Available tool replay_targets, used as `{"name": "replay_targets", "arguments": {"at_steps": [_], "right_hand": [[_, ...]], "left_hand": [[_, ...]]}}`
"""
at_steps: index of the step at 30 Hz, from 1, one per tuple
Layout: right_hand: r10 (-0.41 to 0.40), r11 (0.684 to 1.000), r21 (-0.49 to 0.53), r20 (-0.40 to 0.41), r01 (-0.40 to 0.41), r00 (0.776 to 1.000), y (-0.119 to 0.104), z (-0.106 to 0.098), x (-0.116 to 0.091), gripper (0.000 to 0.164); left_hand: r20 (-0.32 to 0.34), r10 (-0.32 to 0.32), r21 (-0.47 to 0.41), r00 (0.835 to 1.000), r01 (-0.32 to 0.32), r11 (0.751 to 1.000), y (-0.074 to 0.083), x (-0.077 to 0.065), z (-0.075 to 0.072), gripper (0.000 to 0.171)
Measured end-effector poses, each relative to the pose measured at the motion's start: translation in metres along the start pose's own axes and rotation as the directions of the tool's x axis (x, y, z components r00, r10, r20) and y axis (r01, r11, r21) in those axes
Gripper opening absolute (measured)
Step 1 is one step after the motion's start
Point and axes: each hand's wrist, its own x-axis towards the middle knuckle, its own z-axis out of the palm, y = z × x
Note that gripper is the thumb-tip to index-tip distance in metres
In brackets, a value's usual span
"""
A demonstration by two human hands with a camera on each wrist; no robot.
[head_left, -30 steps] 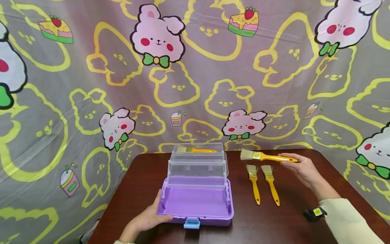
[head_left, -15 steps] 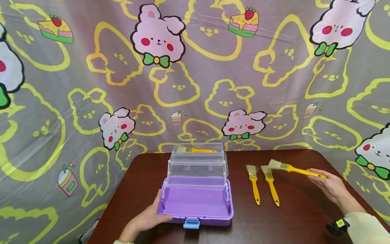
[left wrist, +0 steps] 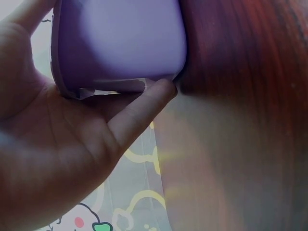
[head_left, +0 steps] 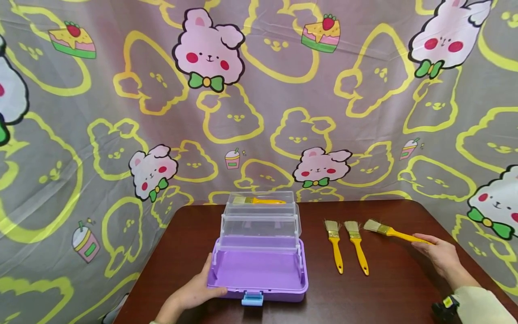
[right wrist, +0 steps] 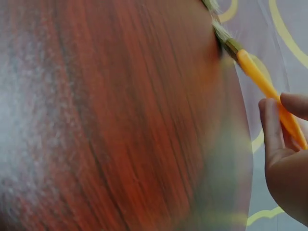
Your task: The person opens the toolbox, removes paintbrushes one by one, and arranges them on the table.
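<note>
My left hand (head_left: 193, 289) grips the front left corner of a purple storage box (head_left: 283, 294), thumb over the rim; the left wrist view shows a finger along the box wall (left wrist: 125, 38). The box is open, its clear tiers raised toward the back. At the right, my right hand (head_left: 441, 256) pinches the handle end of a paintbrush (head_left: 398, 234), whose yellow handle (right wrist: 257, 74) slants between thumb and fingers in the right wrist view. Its pale bristles point left, close to two more paintbrushes, one in the middle (head_left: 359, 252) and one at left (head_left: 335, 249), lying on the table.
Another paintbrush (head_left: 265, 201) lies in the top clear tray (head_left: 289, 197) of the box. A light blue latch (head_left: 252, 299) hangs at the box front. The dark brown table (head_left: 178, 243) meets a patterned curtain (head_left: 259, 112) at the back and sides.
My right hand has carried the paintbrush right and down, from behind the two lying brushes to their right side. My left hand stays on the box.
</note>
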Motion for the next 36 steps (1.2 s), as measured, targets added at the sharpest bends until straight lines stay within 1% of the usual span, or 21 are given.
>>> {"name": "replay_targets", "arguments": {"at_steps": [2,3,5,7,8,10,13,15,18,20,23,25,26,32,34,36], "right_hand": [[0.023,0.999,-0.041,0.015,-0.023,1.000,-0.003,0.001,0.000,0.009],[0.039,0.997,-0.066,0.030,-0.037,0.999,-0.005,0.002,0.000,0.014],[0.071,0.988,-0.140,0.062,-0.062,0.996,-0.010,0.003,0.000,0.030],[0.120,0.973,-0.211,0.099,-0.097,0.988,-0.016,0.005,0.000,0.042],[0.145,0.966,-0.234,0.122,-0.113,0.982,-0.019,0.007,0.000,0.047],[0.197,0.950,-0.274,0.160,-0.148,0.967,-0.024,0.012,-0.001,0.050],[0.268,0.936,-0.291,0.223,-0.198,0.937,-0.029,0.021,-0.003,0.052],[0.297,0.928,-0.306,0.264,-0.213,0.918,-0.029,0.027,-0.003,0.052],[0.321,0.918,-0.330,0.300,-0.218,0.898,-0.026,0.035,-0.003,0.051],[0.318,0.907,-0.373,0.307,-0.194,0.897,-0.024,0.040,-0.003,0.051],[0.326,0.880,-0.440,0.282,-0.180,0.902,-0.022,0.047,-0.002,0.047],[0.328,0.868,-0.464,0.264,-0.179,0.907,-0.021,0.051,-0.001,0.044],[0.337,0.864,-0.466,0.252,-0.191,0.907,-0.020,0.052,-0.001,0.042],[0.366,0.869,-0.436,0.248,-0.234,0.897,-0.019,0.058,-0.002,0.032],[0.365,0.868,-0.437,0.237,-0.237,0.901,-0.019,0.060,-0.003,0.028],[0.344,0.868,-0.447,0.232,-0.214,0.910,-0.018,0.061,-0.004,0.027]], "left_hand": [[0.002,0.002,0.000,1.000,-0.002,1.000,-0.001,0.000,0.000,0.111],[0.001,0.002,0.002,1.000,-0.002,1.000,-0.002,0.000,0.000,0.111],[-0.003,-0.004,0.011,1.000,0.004,1.000,-0.003,0.000,0.000,0.111],[-0.006,-0.012,0.019,1.000,0.012,1.000,-0.004,0.000,0.000,0.111],[-0.008,-0.016,0.026,1.000,0.016,1.000,-0.005,0.000,0.000,0.112],[-0.008,-0.019,0.025,1.000,0.019,1.000,-0.006,0.000,0.000,0.112],[-0.006,-0.018,0.014,1.000,0.018,1.000,-0.006,0.000,0.000,0.112],[-0.005,-0.018,0.007,1.000,0.018,1.000,-0.005,0.000,0.000,0.111],[-0.004,-0.023,0.008,1.000,0.023,1.000,-0.003,-0.001,0.000,0.111],[-0.003,-0.026,0.009,1.000,0.026,1.000,-0.003,-0.001,0.000,0.111],[-0.001,-0.032,0.009,0.999,0.032,0.999,-0.002,0.000,0.000,0.111],[0.001,-0.031,0.015,1.000,0.031,0.999,-0.002,0.000,0.000,0.110],[0.001,-0.030,0.020,1.000,0.030,0.999,-0.001,0.000,0.000,0.110],[0.005,-0.015,0.011,1.000,0.015,1.000,-0.001,0.000,0.001,0.111],[0.010,-0.009,-0.001,1.000,0.009,1.000,-0.001,0.000,0.001,0.111],[0.014,-0.003,-0.006,1.000,0.004,1.000,-0.001,0.001,0.001,0.111]]}}
